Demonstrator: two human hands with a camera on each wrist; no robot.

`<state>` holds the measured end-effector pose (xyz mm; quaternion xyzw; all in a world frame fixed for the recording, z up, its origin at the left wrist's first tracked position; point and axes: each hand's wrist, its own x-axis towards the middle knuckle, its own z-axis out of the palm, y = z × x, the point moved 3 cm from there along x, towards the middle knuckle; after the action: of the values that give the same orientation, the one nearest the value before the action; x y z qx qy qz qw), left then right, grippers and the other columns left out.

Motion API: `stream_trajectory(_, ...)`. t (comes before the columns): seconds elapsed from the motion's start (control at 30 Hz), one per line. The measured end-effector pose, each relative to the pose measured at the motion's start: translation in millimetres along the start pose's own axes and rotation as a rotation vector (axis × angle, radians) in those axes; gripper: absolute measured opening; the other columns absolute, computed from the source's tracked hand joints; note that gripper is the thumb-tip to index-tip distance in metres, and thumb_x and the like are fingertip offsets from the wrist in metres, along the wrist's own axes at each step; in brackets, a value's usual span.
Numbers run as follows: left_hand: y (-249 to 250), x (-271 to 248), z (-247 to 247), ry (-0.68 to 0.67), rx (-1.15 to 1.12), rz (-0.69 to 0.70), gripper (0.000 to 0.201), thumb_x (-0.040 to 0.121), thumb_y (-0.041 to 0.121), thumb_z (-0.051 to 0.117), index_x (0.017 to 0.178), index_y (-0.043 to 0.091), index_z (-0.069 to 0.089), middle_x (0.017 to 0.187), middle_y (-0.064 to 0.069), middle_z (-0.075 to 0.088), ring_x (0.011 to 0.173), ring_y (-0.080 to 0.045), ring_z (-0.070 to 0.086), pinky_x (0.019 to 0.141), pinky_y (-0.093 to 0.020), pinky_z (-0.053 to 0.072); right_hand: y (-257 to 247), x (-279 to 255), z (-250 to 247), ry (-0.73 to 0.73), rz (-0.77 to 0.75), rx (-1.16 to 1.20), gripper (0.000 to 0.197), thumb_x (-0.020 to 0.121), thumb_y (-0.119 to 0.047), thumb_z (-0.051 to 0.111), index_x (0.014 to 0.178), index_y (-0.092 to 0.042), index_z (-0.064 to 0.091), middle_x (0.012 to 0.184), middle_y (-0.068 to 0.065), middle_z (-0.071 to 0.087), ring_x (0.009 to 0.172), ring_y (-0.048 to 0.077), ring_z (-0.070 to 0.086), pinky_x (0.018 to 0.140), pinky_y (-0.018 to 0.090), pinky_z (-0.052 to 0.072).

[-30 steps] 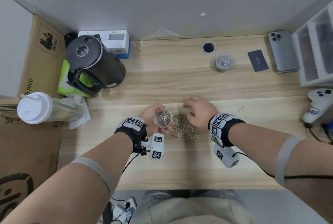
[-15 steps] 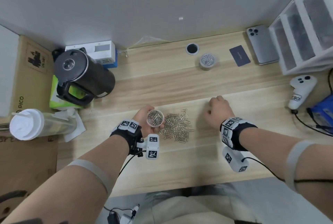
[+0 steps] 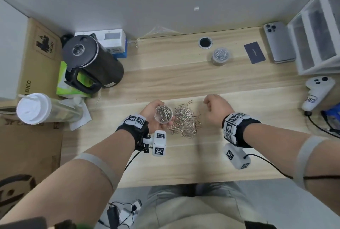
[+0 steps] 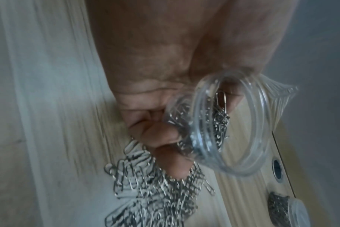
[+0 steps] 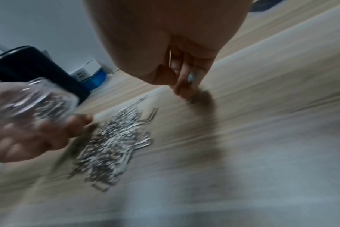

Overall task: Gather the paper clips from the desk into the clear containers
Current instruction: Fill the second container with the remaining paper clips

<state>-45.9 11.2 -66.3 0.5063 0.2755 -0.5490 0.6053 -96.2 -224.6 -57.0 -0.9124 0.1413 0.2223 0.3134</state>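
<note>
Nearest, on the wooden desk (image 3: 184, 158), lies a heap of loose paper clips (image 3: 184, 120), touching the left hand (image 3: 153, 113) at its left edge. That hand curls its fingers (image 4: 161, 135) round a small clear jar (image 3: 163, 114), partly filled with clips, its mouth tipped toward the camera. To the right of the heap, apart from it, the right hand (image 3: 218, 109) hovers with fingers (image 5: 182, 79) curled inward; I cannot tell whether they pinch a clip. Farther back on the right stands a second clear jar (image 3: 221, 56) of clips, beside a dark card (image 3: 254, 52) and a phone (image 3: 278, 42). At far left sits a black kettle (image 3: 92, 63)
</note>
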Motion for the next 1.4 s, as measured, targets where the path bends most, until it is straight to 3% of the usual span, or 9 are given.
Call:
stream_trajectory(0.17, -9, -7, -22, 0.005, 0.042, -0.04, 0.045, 0.093, 0.037, 0.041, 0.091, -0.001, 0.065, 0.079, -0.017, 0.066, 0.059, -0.025, 0.06, 0.045, -0.023, 0.043, 20, 2, -14, -0.039, 0.115, -0.063, 0.033, 0.08, -0.001, 0.05, 0.109, -0.008, 0.065, 0.111, 0.014, 0.066, 0.105, 0.032, 0.059, 0.092, 0.034, 0.047)
stream_trajectory(0.3, -19, -1, -13, -0.028, 0.031, -0.071, 0.04, 0.091, 0.036, 0.043, 0.094, 0.002, 0.063, 0.081, -0.017, 0.066, 0.061, -0.026, 0.06, 0.046, -0.022, 0.043, -2, -3, 8, -0.03, 0.032, 0.024, 0.029, 0.078, -0.005, 0.052, 0.099, -0.011, 0.07, 0.102, 0.01, 0.07, 0.098, 0.027, 0.064, 0.089, 0.029, 0.05)
stream_trajectory(0.4, -23, 5, 2, -0.079, 0.02, -0.077, 0.042, 0.09, 0.037, 0.042, 0.094, 0.001, 0.064, 0.081, -0.017, 0.066, 0.062, -0.027, 0.06, 0.047, -0.022, 0.043, -18, -5, 27, -0.095, -0.027, 0.075, 0.037, 0.075, -0.002, 0.052, 0.105, -0.013, 0.07, 0.098, 0.006, 0.07, 0.089, 0.02, 0.064, 0.084, 0.025, 0.051)
stream_trajectory(0.5, -24, 6, 13, -0.138, 0.027, -0.085, 0.046, 0.089, 0.037, 0.042, 0.083, 0.002, 0.071, 0.079, -0.015, 0.067, 0.061, -0.026, 0.061, 0.047, -0.022, 0.042, -22, -6, 29, -0.101, -0.086, 0.095, 0.042, 0.072, -0.007, 0.061, 0.113, -0.013, 0.063, 0.095, 0.004, 0.065, 0.081, 0.018, 0.06, 0.084, 0.032, 0.054)
stream_trajectory(0.7, -23, -5, -6, -0.08, 0.103, -0.082, 0.04, 0.09, 0.036, 0.044, 0.094, 0.001, 0.062, 0.082, -0.018, 0.065, 0.063, -0.027, 0.06, 0.047, -0.023, 0.044, -11, -14, 21, -0.182, -0.209, -0.156, 0.114, 0.045, -0.037, 0.088, 0.141, -0.02, 0.027, 0.129, 0.004, 0.033, 0.113, 0.021, 0.046, 0.094, 0.034, 0.049)
stream_trajectory(0.87, -29, -17, -10, -0.089, 0.158, -0.147, 0.033, 0.083, 0.027, 0.052, 0.098, -0.002, 0.055, 0.079, -0.021, 0.063, 0.057, -0.027, 0.06, 0.045, -0.024, 0.048, -23, -15, 38, -0.171, -0.223, -0.214, 0.137, 0.034, -0.042, 0.092, 0.144, -0.02, 0.014, 0.131, 0.006, 0.027, 0.121, 0.026, 0.039, 0.101, 0.038, 0.046)
stream_trajectory(1.13, -34, 0, 7, -0.142, 0.135, -0.138, 0.042, 0.083, 0.035, 0.052, 0.102, -0.002, 0.062, 0.082, -0.02, 0.065, 0.06, -0.026, 0.062, 0.045, -0.022, 0.046, -35, -6, 45, -0.139, -0.216, -0.149, 0.112, 0.049, -0.038, 0.093, 0.142, -0.017, 0.035, 0.128, 0.007, 0.032, 0.116, 0.026, 0.042, 0.104, 0.039, 0.043)
stream_trajectory(1.3, -32, -5, 4, -0.146, 0.095, -0.106, 0.033, 0.084, 0.032, 0.05, 0.091, 0.002, 0.062, 0.081, -0.019, 0.064, 0.059, -0.027, 0.061, 0.045, -0.022, 0.044, -35, -9, 39, -0.089, -0.204, -0.168, 0.119, 0.034, -0.044, 0.093, 0.135, -0.029, 0.032, 0.129, 0.003, 0.026, 0.115, 0.025, 0.041, 0.091, 0.044, 0.051)
stream_trajectory(1.4, -30, -10, -4, -0.123, 0.105, -0.117, 0.036, 0.086, 0.031, 0.046, 0.096, 0.001, 0.062, 0.078, -0.018, 0.066, 0.059, -0.026, 0.06, 0.047, -0.022, 0.041, -42, -8, 41, -0.103, -0.213, -0.236, 0.13, 0.03, -0.048, 0.092, 0.14, -0.031, 0.024, 0.136, 0.002, 0.021, 0.12, 0.028, 0.036, 0.093, 0.044, 0.05)
